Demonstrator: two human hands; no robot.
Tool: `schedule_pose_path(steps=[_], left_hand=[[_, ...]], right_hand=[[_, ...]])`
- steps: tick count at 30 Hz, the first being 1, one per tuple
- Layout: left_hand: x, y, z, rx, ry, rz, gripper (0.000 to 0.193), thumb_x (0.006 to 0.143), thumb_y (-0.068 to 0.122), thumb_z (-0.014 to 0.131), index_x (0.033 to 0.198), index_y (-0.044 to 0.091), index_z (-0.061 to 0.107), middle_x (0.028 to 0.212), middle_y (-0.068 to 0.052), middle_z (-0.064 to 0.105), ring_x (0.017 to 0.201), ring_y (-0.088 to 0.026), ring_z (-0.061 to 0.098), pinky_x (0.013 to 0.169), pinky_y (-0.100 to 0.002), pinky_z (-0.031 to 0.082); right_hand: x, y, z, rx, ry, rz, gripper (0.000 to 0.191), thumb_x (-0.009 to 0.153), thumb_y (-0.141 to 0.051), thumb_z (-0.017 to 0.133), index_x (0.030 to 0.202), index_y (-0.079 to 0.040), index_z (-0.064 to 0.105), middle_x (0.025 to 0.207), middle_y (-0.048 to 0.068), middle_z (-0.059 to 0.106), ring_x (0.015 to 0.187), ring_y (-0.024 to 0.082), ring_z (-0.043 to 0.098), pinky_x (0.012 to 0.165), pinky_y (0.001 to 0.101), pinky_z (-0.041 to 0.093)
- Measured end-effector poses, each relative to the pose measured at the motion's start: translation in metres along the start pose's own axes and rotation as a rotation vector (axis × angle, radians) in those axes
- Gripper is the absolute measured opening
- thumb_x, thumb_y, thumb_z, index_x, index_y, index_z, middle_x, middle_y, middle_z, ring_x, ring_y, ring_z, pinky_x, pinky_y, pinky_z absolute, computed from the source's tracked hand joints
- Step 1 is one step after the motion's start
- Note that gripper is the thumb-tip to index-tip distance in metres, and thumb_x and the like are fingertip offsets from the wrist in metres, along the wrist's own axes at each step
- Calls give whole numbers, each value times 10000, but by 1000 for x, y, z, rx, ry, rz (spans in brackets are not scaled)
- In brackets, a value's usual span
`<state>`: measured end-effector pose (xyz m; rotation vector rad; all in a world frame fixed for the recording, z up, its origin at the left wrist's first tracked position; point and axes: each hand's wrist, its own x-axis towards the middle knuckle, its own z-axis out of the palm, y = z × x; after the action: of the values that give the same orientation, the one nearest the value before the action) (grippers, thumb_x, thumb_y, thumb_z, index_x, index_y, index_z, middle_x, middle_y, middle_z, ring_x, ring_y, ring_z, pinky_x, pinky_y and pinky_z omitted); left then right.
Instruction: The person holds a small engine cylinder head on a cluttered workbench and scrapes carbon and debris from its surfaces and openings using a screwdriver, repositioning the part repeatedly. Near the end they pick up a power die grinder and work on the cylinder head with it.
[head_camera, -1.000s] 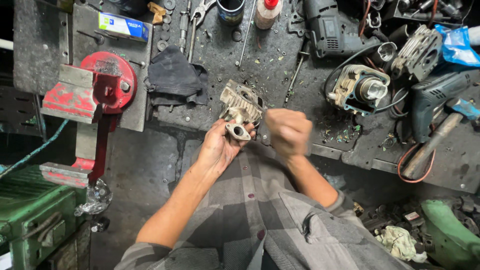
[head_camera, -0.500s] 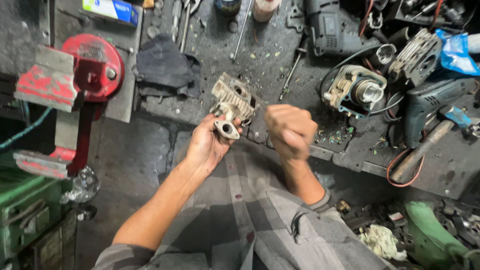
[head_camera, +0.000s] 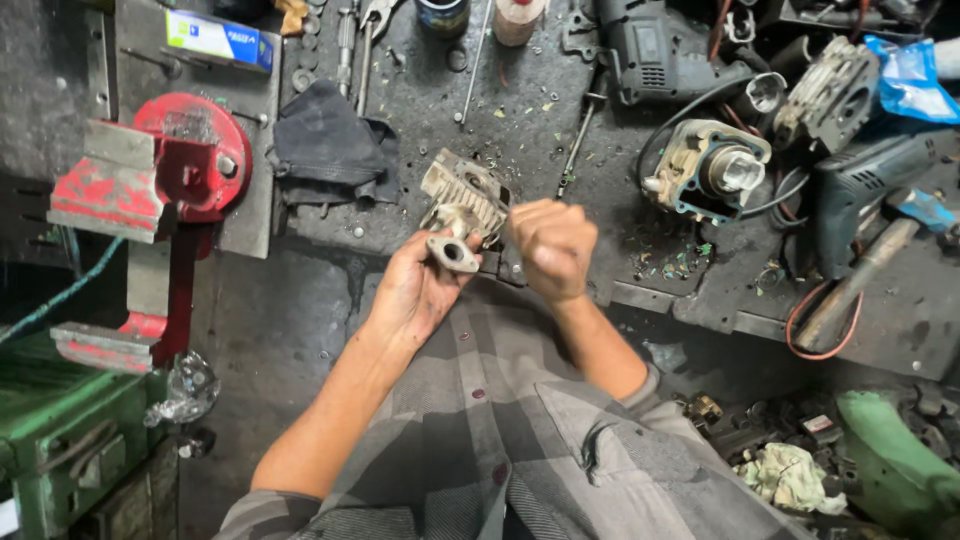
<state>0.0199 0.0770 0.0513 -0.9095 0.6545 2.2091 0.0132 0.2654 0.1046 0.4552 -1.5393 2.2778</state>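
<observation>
1. My left hand (head_camera: 420, 290) cradles a small finned engine cylinder head (head_camera: 462, 205) from below, fingers wrapped tight round its oval intake flange (head_camera: 452, 252), which faces up toward me.
2. I hold the cylinder head in the air just over the near edge of the workbench (head_camera: 440, 110), tilted, with its fins pointing away from me.
3. My right hand (head_camera: 552, 245) is balled into a fist right beside the casting, touching its right side. A thin tool seems to sit inside that fist, but the view is too poor there for me to tell what it is.
4. Both forearms come out of a grey plaid shirt (head_camera: 520, 430) at the bottom of the view.
5. To my left a red bench vise (head_camera: 165, 170) is bolted to the bench corner, and a dark rag (head_camera: 330, 145) lies between it and the cylinder head.
6. To my right, well apart from my hands, a second engine cylinder (head_camera: 712, 168) with a round bore stands on the bench among black cables.
7. Further right lie a blue-grey power drill (head_camera: 860, 190) and a hammer (head_camera: 855, 285) with a wooden handle.
8. A long screwdriver (head_camera: 580, 140) lies on the bench just beyond my right fist, amid green flakes of debris.
</observation>
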Motion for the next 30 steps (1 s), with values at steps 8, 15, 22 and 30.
schedule_pose_path(steps=[8, 15, 22, 30], left_hand=[[-5, -2, 4, -41, 55, -21, 221, 980, 106, 563, 1161, -16, 596, 1111, -147, 701, 1042, -301, 709, 874, -412, 588], [-4, -6, 7, -33, 81, -18, 239, 965, 107, 563, 1170, -10, 605, 1100, -131, 704, 1029, -292, 712, 864, -415, 591], [0, -11, -1, 10, -36, -4, 157, 981, 86, 566, 1112, 7, 603, 1088, -154, 691, 1017, -284, 712, 765, -389, 574], [-5, -14, 5, -28, 59, 35, 126, 949, 83, 571, 1068, 47, 590, 1067, -117, 685, 1010, -289, 722, 796, -409, 605]], right_hand=[[-14, -9, -11, -24, 90, -93, 453, 834, -242, 571, 522, -28, 322, 478, 63, 347, 403, 206, 298, 477, 391, 257], [-9, -3, -21, 89, 172, -238, 431, 805, -231, 562, 514, -41, 307, 465, 43, 321, 396, 173, 255, 454, 370, 228], [-11, 8, -15, 24, 150, -7, 445, 861, -215, 584, 572, 0, 323, 524, 80, 315, 452, 228, 283, 486, 387, 229], [7, -10, -4, 36, 88, -65, 488, 886, -232, 599, 528, -29, 336, 485, 44, 357, 406, 185, 316, 476, 371, 264]])
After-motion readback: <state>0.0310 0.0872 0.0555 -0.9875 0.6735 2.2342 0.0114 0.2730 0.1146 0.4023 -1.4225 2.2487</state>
